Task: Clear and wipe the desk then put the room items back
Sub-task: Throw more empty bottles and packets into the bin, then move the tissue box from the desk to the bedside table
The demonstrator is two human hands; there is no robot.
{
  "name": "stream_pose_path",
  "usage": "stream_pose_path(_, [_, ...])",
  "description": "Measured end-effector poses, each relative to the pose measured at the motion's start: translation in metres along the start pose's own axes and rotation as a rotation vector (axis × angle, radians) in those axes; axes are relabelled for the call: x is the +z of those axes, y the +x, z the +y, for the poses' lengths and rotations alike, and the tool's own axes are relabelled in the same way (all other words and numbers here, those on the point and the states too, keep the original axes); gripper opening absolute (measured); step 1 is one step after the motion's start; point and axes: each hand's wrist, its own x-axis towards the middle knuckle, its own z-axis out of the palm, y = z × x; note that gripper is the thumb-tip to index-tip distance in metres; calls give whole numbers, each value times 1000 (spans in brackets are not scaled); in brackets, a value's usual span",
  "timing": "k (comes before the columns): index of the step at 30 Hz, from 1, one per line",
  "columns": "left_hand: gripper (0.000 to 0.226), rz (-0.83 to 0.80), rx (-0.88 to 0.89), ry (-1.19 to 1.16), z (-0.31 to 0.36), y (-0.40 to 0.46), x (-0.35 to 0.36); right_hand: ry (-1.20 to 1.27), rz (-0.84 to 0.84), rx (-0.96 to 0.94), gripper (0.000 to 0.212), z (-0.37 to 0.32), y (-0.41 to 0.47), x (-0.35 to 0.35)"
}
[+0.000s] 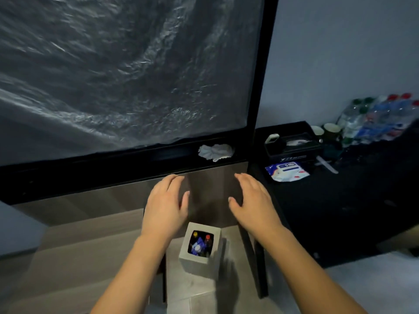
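My left hand [166, 203] and my right hand [254, 201] hover side by side, palms down, fingers relaxed and holding nothing. They hang in front of a black ledge under a large dark screen [124, 71]. A crumpled white cloth [216, 151] lies on that ledge, just beyond my fingertips. Below my wrists a small white bin [200, 261] stands on the floor with coloured wrappers and bottle caps inside. The black desk [340, 211] stretches off to the right.
On the desk are a black tissue box [292, 145], a blue-and-white packet [286, 171], a white knife-like utensil [327, 164], two cups [326, 130] and several plastic bottles [381, 118] against the wall. A black desk leg [256, 257] stands beside the bin.
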Motion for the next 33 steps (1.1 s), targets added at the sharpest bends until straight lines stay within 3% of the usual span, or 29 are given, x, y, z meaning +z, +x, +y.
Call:
stream_pose_path(6, [42, 10, 105, -93, 49, 18, 8, 19, 60, 82, 62, 30, -19, -27])
stream_pose_path(13, [40, -133, 444, -213, 131, 49, 44, -38, 276, 373, 61, 79, -75, -75])
stream_pose_path(24, [40, -316, 1029, -429, 389, -18, 113, -141, 636, 896, 61, 190, -247, -177])
stream_pose_path(33, [41, -367, 1211, -482, 572, -85, 165, -142, 718, 1073, 60, 317, -333, -263])
